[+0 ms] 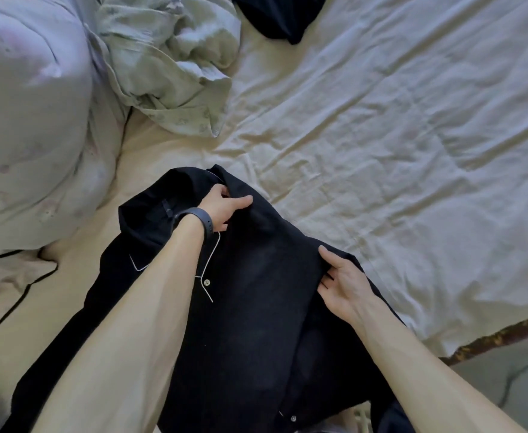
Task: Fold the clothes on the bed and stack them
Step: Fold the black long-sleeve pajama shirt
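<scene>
the black shirt (pixel 256 307) lies on the near part of the sheet (pixel 381 135), front up, with white piping and a pale button (pixel 206 282) showing along its placket. the left hand (pixel 222 207), a dark band (pixel 208 221) on its wrist, grips a fold of the shirt at the far end near the collar – fingers curled into the cloth, thumb laid across it. the right hand (pixel 344 285) pinches the shirt's right edge, thumb on top and fingers tucked under. beyond, a crumpled green garment (pixel 169 57) sits on the sheet, well apart from the shirt, and a dark garment (pixel 275 17) lies at the far edge. a pale duvet (pixel 28 120) bulks along the left.
</scene>
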Tool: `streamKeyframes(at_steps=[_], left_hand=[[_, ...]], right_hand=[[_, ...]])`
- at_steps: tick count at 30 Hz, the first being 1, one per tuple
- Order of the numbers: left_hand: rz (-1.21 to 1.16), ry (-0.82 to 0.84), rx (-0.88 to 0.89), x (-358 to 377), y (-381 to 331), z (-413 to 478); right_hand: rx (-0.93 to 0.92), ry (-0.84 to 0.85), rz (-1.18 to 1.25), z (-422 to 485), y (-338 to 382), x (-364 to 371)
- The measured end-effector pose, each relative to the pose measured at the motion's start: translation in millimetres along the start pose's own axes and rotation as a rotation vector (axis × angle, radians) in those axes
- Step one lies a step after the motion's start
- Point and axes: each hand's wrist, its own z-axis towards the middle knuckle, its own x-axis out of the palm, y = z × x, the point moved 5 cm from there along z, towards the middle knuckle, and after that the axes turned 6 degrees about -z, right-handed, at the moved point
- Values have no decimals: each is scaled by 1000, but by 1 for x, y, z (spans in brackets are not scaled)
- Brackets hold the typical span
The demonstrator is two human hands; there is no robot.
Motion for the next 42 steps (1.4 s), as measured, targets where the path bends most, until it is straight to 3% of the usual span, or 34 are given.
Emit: streamKeyframes(at_steps=[3,9,14,17,20,25,27,32,35,38,42], left_hand=[[22,-9,25,-2,-9,6],[-228,5,141,14,-36,12],[114,-13,-78,16,-25,22],[304,-1,-38,14,-24,23],[29,50,38,18,-27,27],[-337,101,76,31,-23,34],[-310,62,135,33,-20,37],[17,-120,328,34,-13,15],[30,-222,407,35,17,-21],[6,-307,421,31,68,-61],[-15,-352,310,23,155,-104]], right_hand=[[-6,26,15,1,0,0],[-130,-5,188,3,15,-6],[-150,-77,-25,3,11,-8],[-113,-70,-209,-1,12,-3],[-100,-87,-187,4,13,1],[-164,22,75,9,19,12],[-201,-12,-7,11,18,12],[-293,-88,-394,3,8,4],[-328,-130,-573,-4,-10,0],[-345,-189,-733,-8,-32,-6],[-295,-258,-881,-8,-67,-21]])
